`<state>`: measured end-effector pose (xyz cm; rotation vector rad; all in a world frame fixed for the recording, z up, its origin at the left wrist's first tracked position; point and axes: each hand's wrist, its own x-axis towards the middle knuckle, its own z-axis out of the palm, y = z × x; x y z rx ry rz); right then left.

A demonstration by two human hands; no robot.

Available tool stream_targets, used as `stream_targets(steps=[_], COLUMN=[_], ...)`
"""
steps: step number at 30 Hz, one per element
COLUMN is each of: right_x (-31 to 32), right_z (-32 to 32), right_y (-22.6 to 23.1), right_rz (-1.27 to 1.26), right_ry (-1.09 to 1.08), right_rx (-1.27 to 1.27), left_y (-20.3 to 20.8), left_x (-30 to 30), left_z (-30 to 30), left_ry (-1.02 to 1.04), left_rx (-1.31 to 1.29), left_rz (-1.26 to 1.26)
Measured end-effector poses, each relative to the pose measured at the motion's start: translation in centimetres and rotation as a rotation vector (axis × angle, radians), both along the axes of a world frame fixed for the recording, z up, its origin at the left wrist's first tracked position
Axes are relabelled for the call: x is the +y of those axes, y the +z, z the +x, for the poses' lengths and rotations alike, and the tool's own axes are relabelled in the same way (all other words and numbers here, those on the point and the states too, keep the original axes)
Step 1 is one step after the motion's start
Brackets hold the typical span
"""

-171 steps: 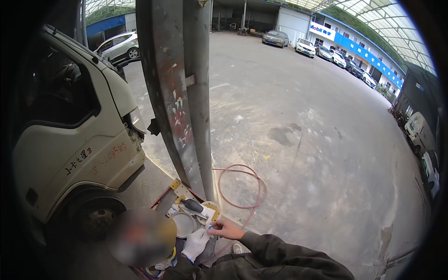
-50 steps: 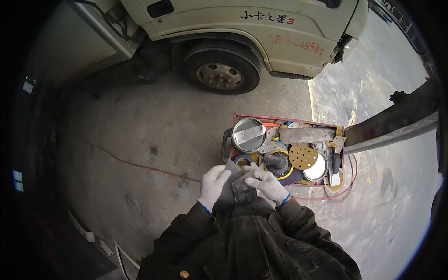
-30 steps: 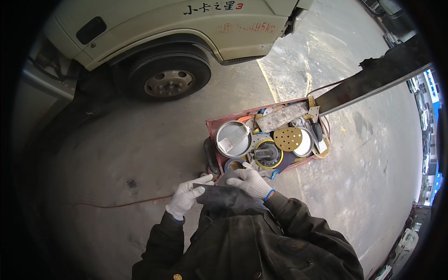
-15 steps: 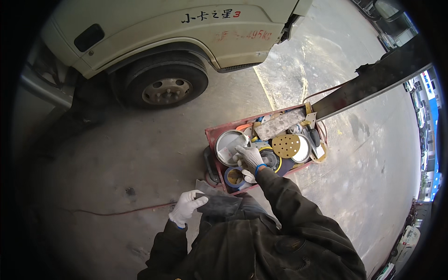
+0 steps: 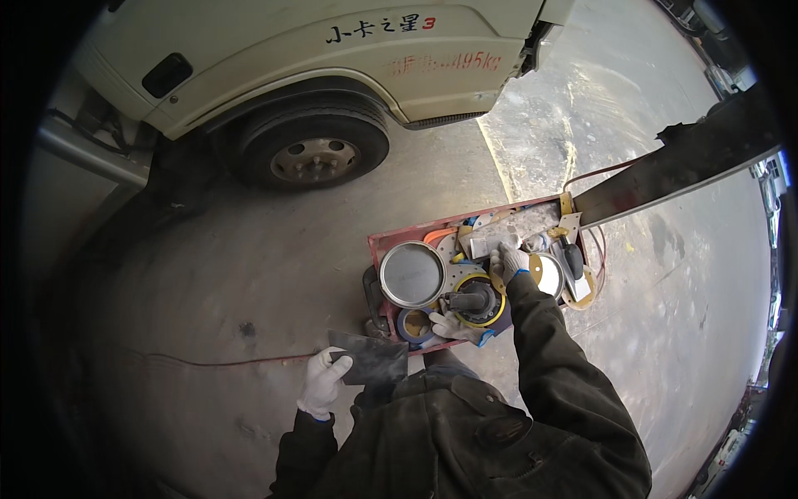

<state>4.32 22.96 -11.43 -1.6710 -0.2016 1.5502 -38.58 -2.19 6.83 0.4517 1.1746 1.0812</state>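
My gloved left hand (image 5: 322, 381) is closed on the edge of a dark, flat rectangular sheet (image 5: 372, 361), thumb on top; its exact kind does not show. My gloved right hand (image 5: 510, 263) reaches over a red tray-like cart (image 5: 391, 237). In its closed fingers is a pale, flat piece (image 5: 489, 244) of unclear kind, beside a worn, greyish board (image 5: 532, 219). Below that hand, a tan perforated sanding disc (image 5: 536, 268) is partly covered. To the left stands an uncovered round tin (image 5: 412, 275); a sander (image 5: 474, 299) with a yellow rim lies nearer me.
The cart also holds a blue tape roll (image 5: 415, 325), a loose white glove (image 5: 451, 325) and a black-handled scraper (image 5: 573, 264). A pale truck (image 5: 274, 50) with its front wheel (image 5: 316, 158) stands beyond. A dark post (image 5: 682, 158) rises at the right; a red hose (image 5: 224, 363) crosses the floor.
My right hand has moved right, from over the tin to above the sanding disc, taking the pale piece along. My left hand still holds the dark sheet, now turned more into view.
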Motion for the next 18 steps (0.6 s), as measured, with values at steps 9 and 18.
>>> stream_targets(steps=[9, 18], right_x=[-4.3, -2.7], right_z=[-7.0, -14.6], right_y=[6.3, 10.5], right_rz=[0.335, 0.377], right_ry=[0.461, 1.070], right_rx=[-0.304, -1.277], left_y=[-1.0, -0.6], left_x=[1.0, 3.4], left_z=[0.4, -0.2], left_ry=[0.003, -0.088], left_rx=[0.009, 0.023], left_rz=[0.032, 0.043])
